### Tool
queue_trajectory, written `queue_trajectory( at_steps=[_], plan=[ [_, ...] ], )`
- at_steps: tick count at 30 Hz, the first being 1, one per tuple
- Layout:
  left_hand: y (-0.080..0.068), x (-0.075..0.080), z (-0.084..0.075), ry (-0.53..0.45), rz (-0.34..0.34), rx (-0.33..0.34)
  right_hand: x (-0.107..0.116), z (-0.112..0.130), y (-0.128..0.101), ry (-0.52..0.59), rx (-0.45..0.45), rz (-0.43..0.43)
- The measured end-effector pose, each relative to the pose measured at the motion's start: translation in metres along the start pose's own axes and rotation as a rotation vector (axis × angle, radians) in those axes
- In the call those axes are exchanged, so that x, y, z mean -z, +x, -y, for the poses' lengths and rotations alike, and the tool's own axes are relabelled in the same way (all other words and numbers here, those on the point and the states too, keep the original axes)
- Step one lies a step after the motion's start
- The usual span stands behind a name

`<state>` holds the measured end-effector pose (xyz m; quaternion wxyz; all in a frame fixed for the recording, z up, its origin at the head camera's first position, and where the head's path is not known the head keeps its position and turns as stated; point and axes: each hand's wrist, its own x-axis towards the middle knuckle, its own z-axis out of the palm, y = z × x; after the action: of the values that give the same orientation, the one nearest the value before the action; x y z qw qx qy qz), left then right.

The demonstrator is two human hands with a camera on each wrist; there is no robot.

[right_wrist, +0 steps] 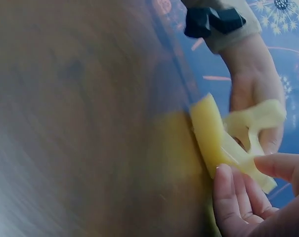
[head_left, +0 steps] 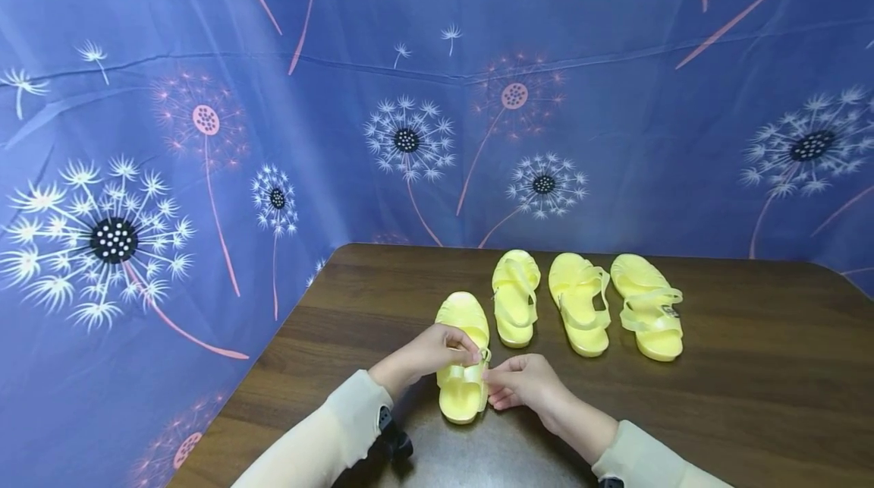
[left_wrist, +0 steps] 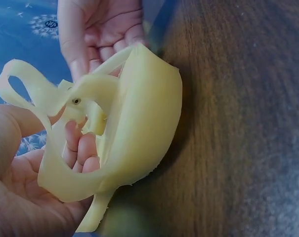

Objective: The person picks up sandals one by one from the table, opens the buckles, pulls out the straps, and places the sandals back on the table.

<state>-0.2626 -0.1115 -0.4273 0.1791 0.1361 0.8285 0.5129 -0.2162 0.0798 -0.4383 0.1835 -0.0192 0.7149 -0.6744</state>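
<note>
A yellow jelly sandal (head_left: pixel 461 313) lies on the table's near side, toe pointing away. Over its heel strap, my left hand (head_left: pixel 437 351) pinches the strap close to the small buckle. In the left wrist view, fingers of the left hand (left_wrist: pixel 25 182) reach through the strap's loop, and a small metal-ringed hole shows in the strap. At the sandal's right side, my right hand (head_left: pixel 529 385) holds the strap between thumb and fingertips. The right wrist view shows the right hand (right_wrist: pixel 263 197) gripping this pale strap (right_wrist: pixel 258 173) beside the sandal's heel.
Three more yellow sandals stand in a row behind and to the right: a near one (head_left: pixel 516 298), a middle one (head_left: pixel 579 306) and a far-right one (head_left: pixel 646 306). All rest on a dark wooden table (head_left: pixel 758 366). A blue dandelion-print cloth (head_left: pixel 328 139) hangs behind and at left.
</note>
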Motion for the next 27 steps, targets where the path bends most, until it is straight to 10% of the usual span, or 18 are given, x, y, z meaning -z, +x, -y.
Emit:
queue_trajectory(
  at_steps=[27],
  plan=[
    [0.001, 0.001, 0.002, -0.027, 0.018, 0.013, 0.004, 0.013, 0.007, -0.070, 0.011, 0.041]
  ],
)
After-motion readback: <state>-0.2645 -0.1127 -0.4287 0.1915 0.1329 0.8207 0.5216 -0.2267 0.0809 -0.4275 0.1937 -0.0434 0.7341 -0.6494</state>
